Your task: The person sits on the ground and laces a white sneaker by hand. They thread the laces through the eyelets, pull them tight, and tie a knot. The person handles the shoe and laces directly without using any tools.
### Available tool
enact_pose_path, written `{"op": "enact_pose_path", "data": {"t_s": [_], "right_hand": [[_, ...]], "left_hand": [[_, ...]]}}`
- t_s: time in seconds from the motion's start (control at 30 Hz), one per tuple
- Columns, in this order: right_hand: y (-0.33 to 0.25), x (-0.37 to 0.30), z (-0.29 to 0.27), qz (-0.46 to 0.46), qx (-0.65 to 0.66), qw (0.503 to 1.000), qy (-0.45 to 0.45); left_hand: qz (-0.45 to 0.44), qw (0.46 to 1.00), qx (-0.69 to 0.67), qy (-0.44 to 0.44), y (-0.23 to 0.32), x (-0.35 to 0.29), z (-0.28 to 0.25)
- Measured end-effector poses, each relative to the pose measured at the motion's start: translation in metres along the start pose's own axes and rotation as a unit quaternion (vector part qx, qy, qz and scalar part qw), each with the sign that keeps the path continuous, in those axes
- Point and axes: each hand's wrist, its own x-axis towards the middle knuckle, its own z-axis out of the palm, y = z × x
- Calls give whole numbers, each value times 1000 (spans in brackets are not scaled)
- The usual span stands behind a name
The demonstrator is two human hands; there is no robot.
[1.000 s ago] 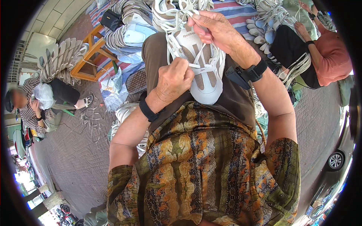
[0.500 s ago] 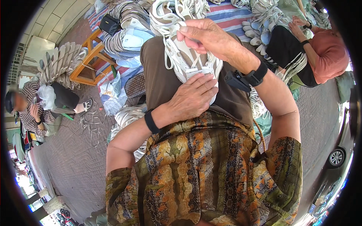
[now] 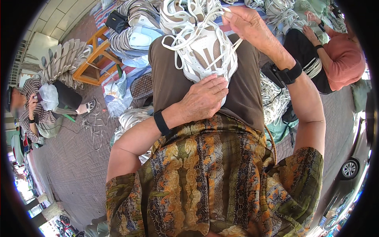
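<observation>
A white and tan sneaker upper (image 3: pixel 205 49) lies across my lap, between my knees. My left hand (image 3: pixel 203 99) holds its near end, fingers curved over the top; the thumb is hidden. Up and to the right, my right hand (image 3: pixel 246 27) pinches a white shoelace (image 3: pixel 213 15) between thumb and fingertips, raised clear of the upper. The lace runs left from the pinch, and loose loops of it hang over the upper's left side. Just beyond sits a pile of similar white uppers (image 3: pixel 177 15).
Stacked uppers (image 3: pixel 136 33) and a wooden stool (image 3: pixel 94 59) stand at the left on a striped sheet. A bundle of white laces (image 3: pixel 274 98) lies by my right knee. One person (image 3: pixel 335 59) sits at the right, another (image 3: pixel 35 102) at the left. A car (image 3: pixel 347 170) is at far right.
My right hand has moved right and slightly up, drawing the lace away from the upper and uncovering its middle. The left hand keeps its place on the near end.
</observation>
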Motion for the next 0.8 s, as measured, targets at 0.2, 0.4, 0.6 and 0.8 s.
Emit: {"op": "enact_pose_path", "data": {"t_s": [0.2, 0.4, 0.6, 0.8], "right_hand": [[-12, 34, 52, -256, -13, 964, 67], [-49, 34, 38, -38, 129, 988, -75], [-64, 46, 46, -22, 217, 972, -87], [-73, 64, 63, -38, 295, 951, -87]], "left_hand": [[-12, 1000, 9, 10, 0, -3, 2], [-2, 997, -59, 40, -3, -1, 0], [-169, 914, -344, 130, -9, -9, -24], [-291, 810, -449, 240, -36, -18, -37]]}}
